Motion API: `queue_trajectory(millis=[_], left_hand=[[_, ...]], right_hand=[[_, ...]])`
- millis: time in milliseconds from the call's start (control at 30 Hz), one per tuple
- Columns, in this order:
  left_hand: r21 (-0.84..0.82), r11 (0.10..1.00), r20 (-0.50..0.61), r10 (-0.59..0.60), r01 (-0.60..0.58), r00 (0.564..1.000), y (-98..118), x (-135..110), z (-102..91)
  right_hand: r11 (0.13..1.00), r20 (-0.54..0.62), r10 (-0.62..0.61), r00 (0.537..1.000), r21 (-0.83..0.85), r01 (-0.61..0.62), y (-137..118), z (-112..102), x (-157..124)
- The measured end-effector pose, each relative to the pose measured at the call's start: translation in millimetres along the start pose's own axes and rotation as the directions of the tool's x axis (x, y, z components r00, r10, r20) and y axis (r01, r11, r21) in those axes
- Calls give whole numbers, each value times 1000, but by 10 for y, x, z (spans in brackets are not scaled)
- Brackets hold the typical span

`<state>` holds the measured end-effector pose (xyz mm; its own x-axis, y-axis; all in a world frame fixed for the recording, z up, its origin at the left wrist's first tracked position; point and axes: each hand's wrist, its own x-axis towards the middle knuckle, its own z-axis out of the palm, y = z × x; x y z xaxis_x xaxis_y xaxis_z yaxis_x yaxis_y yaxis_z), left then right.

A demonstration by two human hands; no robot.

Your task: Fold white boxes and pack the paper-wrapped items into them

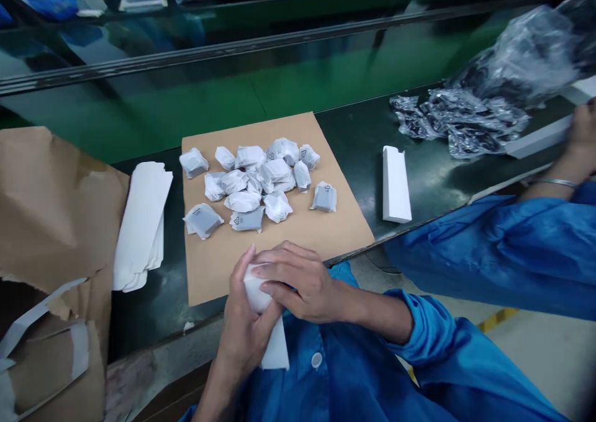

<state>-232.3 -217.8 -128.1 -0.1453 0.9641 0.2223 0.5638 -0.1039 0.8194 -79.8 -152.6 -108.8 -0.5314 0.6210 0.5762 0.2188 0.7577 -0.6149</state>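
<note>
Close to my body, just off the bench's front edge, I hold a long white box (275,346) upright but tilted. My left hand (246,326) wraps round its upper part. Over its top end lies my right hand (305,282), fingers bent against the box; they hide most of that end, so I cannot tell whether it is folded closed. Beyond my hands, several small items in white wrapping (244,200) are grouped on a brown cardboard sheet (209,285). Some wraps show a grey block through them.
Flat white cartons (142,223) are stacked left, beside a torn brown paper bag (56,205). A white box (395,186) lies right of the cardboard. Clear plastic bags (465,118) sit farther right, near a co-worker's hand (584,133). A green wall (279,87) borders the bench.
</note>
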Motion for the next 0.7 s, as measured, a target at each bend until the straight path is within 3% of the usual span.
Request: queue_trajectory(millis=[67,100,167,233,300,367,433,500,533,567,600,633,667,700], left_hand=[[-171,977,-181,-160,129,970,-26,101,-5],[-294,939,-266,-261,180,928,-57,168,-26],[-511,832,-357,-433,215,828,-162,308,-101],[-574,800,-447,-485,175,752,-314,419,-204],[-419,891,-545,-401,175,737,-467,465,-308],[-101,977,-619,-210,189,757,-568,442,-392],[238,960,-599,26,147,800,-580,370,-455],[456,889,-403,250,-44,881,-507,283,-503],[505,842,-199,328,-191,924,-452,244,-525],[510,788,48,373,-344,926,-394,212,-544],[473,739,294,381,-480,877,-342,190,-559],[426,695,483,366,-579,795,-302,180,-570],[394,659,604,339,-640,721,-277,181,-571],[391,633,659,316,-669,683,-267,194,-563]], right_hand=[[992,51,22,998,-126,-15,128,-238,74],[966,72,62,995,-254,-41,217,-395,108],[821,134,199,971,-564,-90,427,-725,154],[663,253,336,907,-748,-37,635,-990,161],[633,359,387,849,-773,39,787,-1117,135],[654,384,399,832,-756,36,844,-1115,90],[636,344,461,818,-771,-34,813,-1056,35],[631,337,498,799,-773,-68,740,-1014,-24],[646,353,486,800,-761,-57,705,-1008,-54],[669,377,459,805,-742,-33,677,-1009,-84],[691,399,430,810,-722,-11,656,-1014,-113],[704,410,412,814,-710,1,644,-1016,-140],[704,403,411,818,-710,-4,637,-1012,-164],[697,385,421,821,-716,-22,633,-999,-185]])
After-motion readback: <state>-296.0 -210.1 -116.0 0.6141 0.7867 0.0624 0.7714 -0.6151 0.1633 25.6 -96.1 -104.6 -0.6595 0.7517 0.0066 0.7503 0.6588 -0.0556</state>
